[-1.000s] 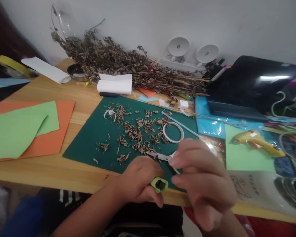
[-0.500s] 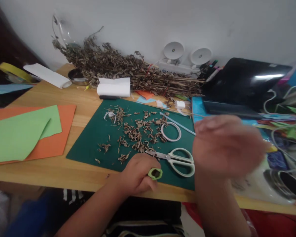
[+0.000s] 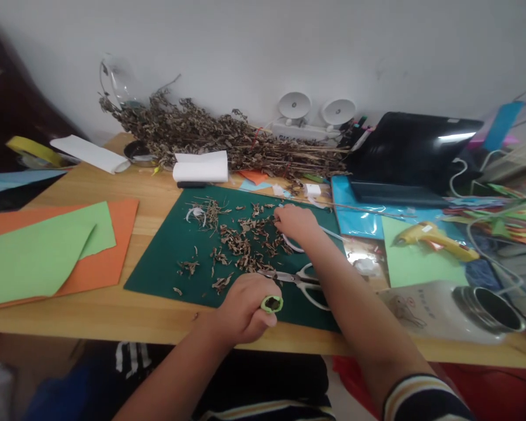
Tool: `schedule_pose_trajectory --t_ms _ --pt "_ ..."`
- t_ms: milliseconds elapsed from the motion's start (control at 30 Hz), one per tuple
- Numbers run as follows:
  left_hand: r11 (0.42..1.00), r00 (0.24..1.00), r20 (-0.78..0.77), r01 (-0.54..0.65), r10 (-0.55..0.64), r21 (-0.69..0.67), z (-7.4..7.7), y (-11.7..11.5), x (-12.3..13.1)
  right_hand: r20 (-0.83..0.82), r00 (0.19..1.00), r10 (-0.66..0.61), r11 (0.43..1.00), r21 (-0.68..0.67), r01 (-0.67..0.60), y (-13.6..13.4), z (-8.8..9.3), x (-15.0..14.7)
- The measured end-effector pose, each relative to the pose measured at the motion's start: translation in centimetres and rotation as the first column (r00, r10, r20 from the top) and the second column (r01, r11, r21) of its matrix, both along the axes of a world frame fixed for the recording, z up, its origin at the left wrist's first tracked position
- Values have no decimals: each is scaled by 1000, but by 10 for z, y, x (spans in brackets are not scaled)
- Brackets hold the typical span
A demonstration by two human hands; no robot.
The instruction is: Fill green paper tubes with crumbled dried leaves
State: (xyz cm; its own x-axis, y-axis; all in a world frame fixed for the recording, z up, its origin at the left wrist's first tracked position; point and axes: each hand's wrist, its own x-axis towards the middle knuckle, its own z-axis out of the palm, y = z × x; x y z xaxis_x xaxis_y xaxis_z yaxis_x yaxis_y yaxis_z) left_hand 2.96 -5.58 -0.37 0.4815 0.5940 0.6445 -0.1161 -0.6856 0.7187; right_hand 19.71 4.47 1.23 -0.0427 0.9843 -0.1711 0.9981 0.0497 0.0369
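My left hand is wrapped round a small green paper tube. The tube's open end faces up, and something dark and crumpled shows inside it. My right hand reaches down at the right side of the scattered dried leaves. Its fingers are bent together, and their tips are partly hidden. Beneath that wrist lies a roll of white tape, mostly covered. Pale-handled scissors lie on the green cutting mat, their handles partly behind my right forearm.
Dried stalks lie along the wall behind a paper roll. Green and orange sheets are at left. To the right stand a dark tablet, a yellow glue gun and a bottle lying on its side.
My right hand has swung from the right, above the table, leftward and down to the leaves by the tape roll. My left hand still holds the green tube; the view has shifted slightly.
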Motion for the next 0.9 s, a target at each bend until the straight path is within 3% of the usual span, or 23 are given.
schedule_pose_trajectory --t_ms 267,467,500,567,600,667,700,733,800,900 --pt "1000 1000 -1 -4 4 -3 0 0 1 -71 997 37 999 -29 -39 8 7 6" --pt "1000 1000 -8 4 -4 -26 0 0 0 -366 915 172 983 124 -136 -14 40 5" --pt "1000 1000 -19 3 -3 -22 0 0 0 -452 868 205 977 150 -153 -21 46 2" --pt "1000 999 -36 -9 9 -21 1 0 -1 -814 515 267 960 178 -216 -36 57 -5" --pt "999 999 -42 -25 24 -23 1 0 -2 -905 342 253 951 167 -262 -44 60 -9" --pt "997 996 -53 -75 73 -36 1 1 -3 -976 56 210 914 176 -365 -57 65 -17" --pt "993 992 -59 -111 108 -45 0 1 -4 -980 -36 197 898 195 -394 -62 66 -20" --pt "988 987 -66 -149 145 -47 0 1 -4 -976 -97 194 884 217 -414 -66 67 -23" --pt "978 976 -83 -206 203 -25 -1 0 -4 -971 -140 193 864 236 -445 -70 67 -27" --pt "971 966 -99 -238 239 19 -1 0 -4 -984 -76 159 854 176 -490 -71 65 -28"
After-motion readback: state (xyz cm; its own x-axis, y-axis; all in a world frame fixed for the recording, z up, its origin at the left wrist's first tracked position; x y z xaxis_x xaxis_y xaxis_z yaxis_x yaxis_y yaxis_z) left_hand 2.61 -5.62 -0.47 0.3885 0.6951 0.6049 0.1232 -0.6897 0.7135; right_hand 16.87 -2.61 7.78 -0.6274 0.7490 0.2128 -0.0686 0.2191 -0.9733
